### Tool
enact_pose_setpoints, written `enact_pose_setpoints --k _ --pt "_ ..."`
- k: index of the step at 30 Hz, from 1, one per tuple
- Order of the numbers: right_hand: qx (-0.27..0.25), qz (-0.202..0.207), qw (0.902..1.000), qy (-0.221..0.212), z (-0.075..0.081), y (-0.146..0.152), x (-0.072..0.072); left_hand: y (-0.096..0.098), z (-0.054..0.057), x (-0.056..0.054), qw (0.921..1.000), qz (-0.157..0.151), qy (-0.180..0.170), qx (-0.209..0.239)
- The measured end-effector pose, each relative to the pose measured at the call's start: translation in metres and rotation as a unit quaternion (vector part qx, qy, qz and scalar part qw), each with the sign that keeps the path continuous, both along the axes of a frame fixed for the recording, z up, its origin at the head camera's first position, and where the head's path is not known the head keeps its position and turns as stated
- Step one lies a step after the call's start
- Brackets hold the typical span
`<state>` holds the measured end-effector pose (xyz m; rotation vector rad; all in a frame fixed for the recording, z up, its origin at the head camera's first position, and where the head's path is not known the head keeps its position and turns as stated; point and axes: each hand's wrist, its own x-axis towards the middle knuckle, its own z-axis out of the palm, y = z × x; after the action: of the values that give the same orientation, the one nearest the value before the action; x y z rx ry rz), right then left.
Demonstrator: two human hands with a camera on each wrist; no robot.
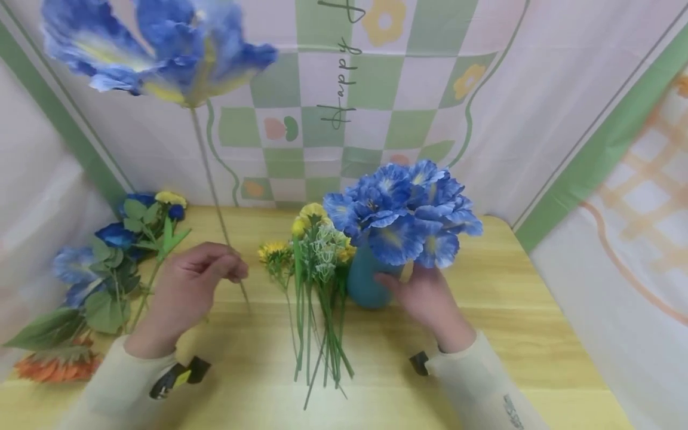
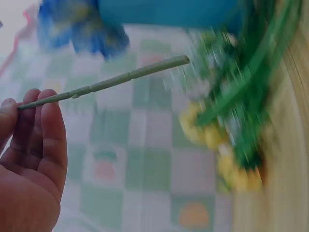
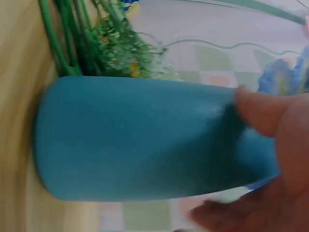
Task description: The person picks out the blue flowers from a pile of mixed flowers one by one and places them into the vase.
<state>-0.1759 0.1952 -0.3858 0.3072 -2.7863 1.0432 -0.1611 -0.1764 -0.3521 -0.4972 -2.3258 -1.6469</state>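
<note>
My left hand (image 1: pixel 185 292) pinches the thin stem of a large blue artificial flower (image 1: pixel 177 54), raised upright at the left. In the left wrist view the cut end of its stem (image 2: pixel 159 67) points free, away from the fingers. A teal vase (image 1: pixel 371 280) stands on the table, filled with several ruffled blue flowers (image 1: pixel 398 215). My right hand (image 1: pixel 432 301) holds the vase near its neck, thumb across one side and fingers at the other. In the right wrist view the vase (image 3: pixel 135 140) fills the middle; those fingers are blurred and their contact is partly hidden.
A bunch of yellow flowers and pale green sprigs (image 1: pixel 325 257) lies left of the vase, its stems toward me. More stems lie at the left: blue roses (image 1: pixel 115 235), green leaves (image 1: pixel 107 310) and an orange flower (image 1: pixel 56 367). Patterned cloth (image 1: pixel 344 131) hangs behind the wooden table (image 1: pixel 500 334).
</note>
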Motion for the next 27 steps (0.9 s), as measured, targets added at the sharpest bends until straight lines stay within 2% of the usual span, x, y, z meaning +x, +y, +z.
enact_pose_setpoints --k 3,5,7,9,11,12,13,14,15,17,19,20,22,24,27 --pt "0.087 -0.009 0.9929 -0.081 0.009 0.002 0.015 0.024 0.004 0.006 0.9968 -0.072 0.034 0.009" --pt "0.146 0.028 0.9821 -0.115 0.014 0.001 0.025 0.039 0.005 0.009 0.9915 -0.117 0.058 0.007" --pt "0.165 0.080 0.9753 -0.123 0.020 -0.004 0.036 0.053 0.005 0.012 0.9831 -0.164 0.081 0.005" --pt "0.134 0.133 0.9779 -0.091 0.025 -0.008 0.046 0.067 0.003 0.013 0.9737 -0.209 0.092 0.000" --pt "0.054 0.172 0.9833 -0.023 0.031 -0.012 0.053 0.080 0.001 0.014 0.9627 -0.249 0.106 -0.009" --pt "0.006 0.184 0.9827 0.015 0.034 -0.013 0.056 0.086 -0.001 0.014 0.9575 -0.265 0.112 -0.018" --pt "-0.042 0.197 0.9779 0.055 0.037 -0.013 0.059 0.092 -0.002 0.014 0.9527 -0.279 0.117 -0.026" --pt "-0.086 0.212 0.9681 0.102 0.040 -0.014 0.060 0.097 -0.003 0.015 0.9485 -0.291 0.119 -0.034" --pt "-0.133 0.230 0.9529 0.146 0.044 -0.014 0.062 0.101 -0.004 0.016 0.9447 -0.300 0.124 -0.043" --pt "-0.214 0.265 0.9130 0.225 0.050 -0.014 0.063 0.108 -0.006 0.017 0.9379 -0.316 0.130 -0.059" --pt "-0.279 0.299 0.8713 0.271 0.055 -0.015 0.064 0.112 -0.008 0.018 0.9338 -0.325 0.130 -0.074" --pt "-0.303 0.311 0.8537 0.288 0.058 -0.016 0.065 0.114 -0.009 0.018 0.9323 -0.326 0.132 -0.083" --pt "-0.346 0.326 0.8262 0.302 0.062 -0.017 0.067 0.117 -0.010 0.018 0.9298 -0.326 0.136 -0.101" --pt "-0.379 0.323 0.8130 0.302 0.065 -0.018 0.071 0.120 -0.012 0.017 0.9281 -0.325 0.140 -0.115" --pt "-0.412 0.300 0.8072 0.297 0.067 -0.019 0.076 0.124 -0.013 0.015 0.9280 -0.329 0.127 -0.119"
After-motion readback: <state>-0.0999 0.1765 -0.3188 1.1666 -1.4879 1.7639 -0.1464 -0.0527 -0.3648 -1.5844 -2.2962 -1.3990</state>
